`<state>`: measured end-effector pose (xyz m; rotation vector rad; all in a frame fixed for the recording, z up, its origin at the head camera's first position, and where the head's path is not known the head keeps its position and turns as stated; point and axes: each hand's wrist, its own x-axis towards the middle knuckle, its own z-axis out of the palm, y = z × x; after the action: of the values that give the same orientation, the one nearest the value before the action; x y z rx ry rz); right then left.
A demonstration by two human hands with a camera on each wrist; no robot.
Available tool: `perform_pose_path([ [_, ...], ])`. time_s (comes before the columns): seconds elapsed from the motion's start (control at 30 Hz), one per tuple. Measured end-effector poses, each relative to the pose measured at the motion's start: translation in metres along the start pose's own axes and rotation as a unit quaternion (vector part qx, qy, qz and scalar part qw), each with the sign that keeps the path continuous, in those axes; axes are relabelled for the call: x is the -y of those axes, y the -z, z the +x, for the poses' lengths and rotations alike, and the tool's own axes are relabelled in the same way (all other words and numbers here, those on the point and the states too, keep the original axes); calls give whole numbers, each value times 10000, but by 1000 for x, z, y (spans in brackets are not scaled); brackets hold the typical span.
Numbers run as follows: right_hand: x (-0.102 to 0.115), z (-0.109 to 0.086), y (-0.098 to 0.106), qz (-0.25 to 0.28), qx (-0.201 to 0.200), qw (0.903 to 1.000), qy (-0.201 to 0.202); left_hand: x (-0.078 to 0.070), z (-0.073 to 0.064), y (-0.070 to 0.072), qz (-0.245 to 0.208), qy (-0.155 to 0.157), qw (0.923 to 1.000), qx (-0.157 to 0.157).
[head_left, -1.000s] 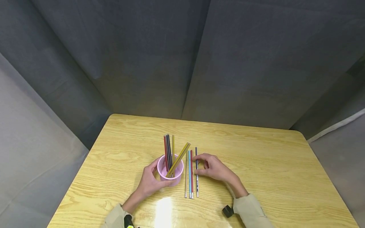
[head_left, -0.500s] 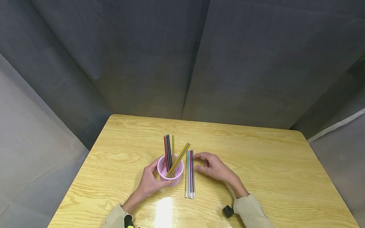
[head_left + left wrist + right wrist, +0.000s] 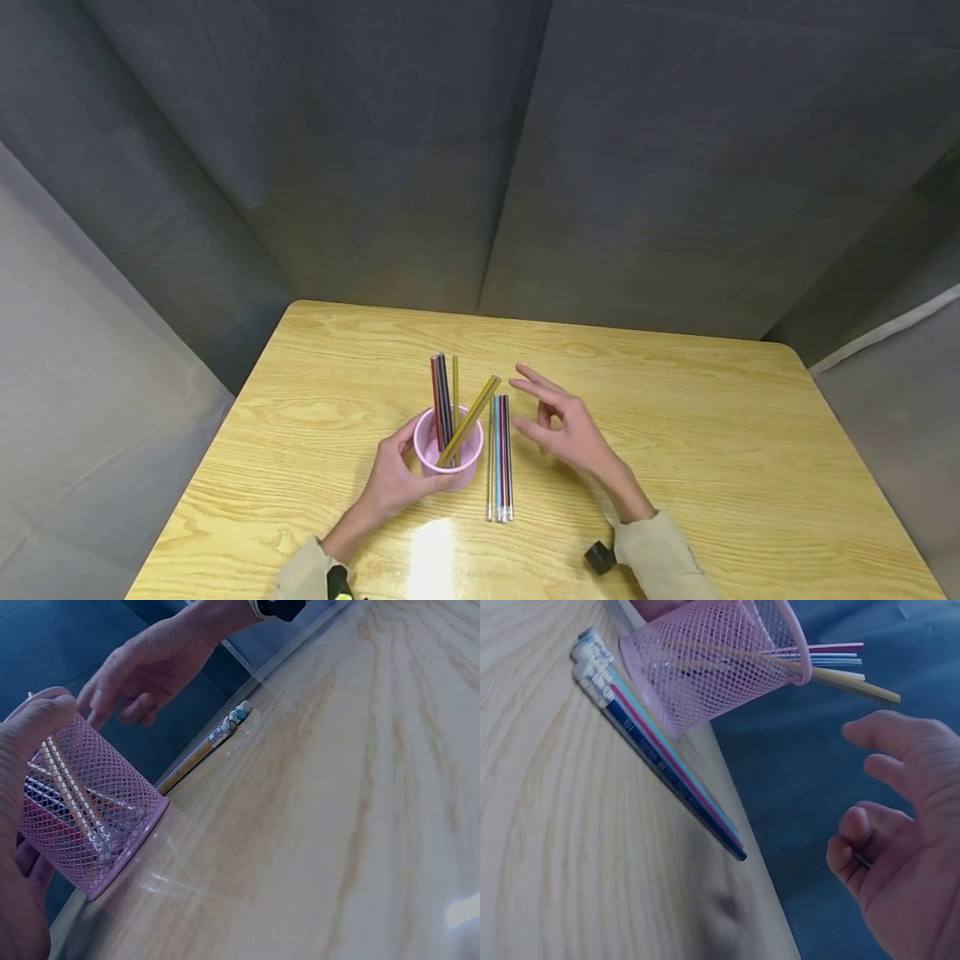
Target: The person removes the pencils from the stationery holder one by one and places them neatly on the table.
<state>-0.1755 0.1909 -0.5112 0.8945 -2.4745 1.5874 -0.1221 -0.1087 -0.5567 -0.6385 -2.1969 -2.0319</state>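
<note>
My left hand (image 3: 393,479) grips a pink mesh pencil cup (image 3: 712,664), its thumb on the near side of the rim and its fingers round the far left side. Several pencils (image 3: 468,421) stand in the cup, red, dark and yellow, with the yellow ones leaning right. Just right of the cup, a row of pencils (image 3: 502,467) lies side by side on the table, gold, light blue, red and dark blue, eraser ends toward me. My right hand (image 3: 572,429) hovers to the right of that row, fingers spread and holding nothing.
The wooden table (image 3: 712,433) extends to both sides, with its far edge in front of a dark grey curtain (image 3: 375,167). Paler grey cloth (image 3: 90,400) hangs on the left. Light glares off the table near my left wrist.
The dark blue pencil, earlier apart on the right, has been slid left against the others. My right hand then let go and lifted, its fingers spreading. My left hand and the cup stayed still.
</note>
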Motion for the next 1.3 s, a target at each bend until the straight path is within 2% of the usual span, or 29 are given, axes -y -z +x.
perform_pose_path([
  [0.2,15,4,-1,316,-153,9973,649,-1,0,0,32,-17,10000,-10],
  [0.33,42,7,-1,299,-71,9937,1078,-1,-1,0,46,16,10000,-15],
  [0.43,61,8,-2,272,-12,9936,1099,-1,-1,0,46,6,10000,-3],
  [0.53,68,8,-4,225,18,9943,1041,0,0,0,63,-17,10000,2],
  [0.7,49,5,-13,153,113,9940,1077,1,-1,1,83,-18,10000,-18],
  [0.8,38,3,-16,57,240,9950,969,1,-1,1,83,-24,10000,-29],
  [0.93,35,2,-18,8,445,9957,813,1,0,1,61,20,10000,-36],
  [1.1,36,2,-20,-16,651,9938,899,1,-1,0,31,114,9999,-22],
  [1.3,39,1,-22,-211,732,9935,850,3,-2,1,62,-87,9999,-22],
])
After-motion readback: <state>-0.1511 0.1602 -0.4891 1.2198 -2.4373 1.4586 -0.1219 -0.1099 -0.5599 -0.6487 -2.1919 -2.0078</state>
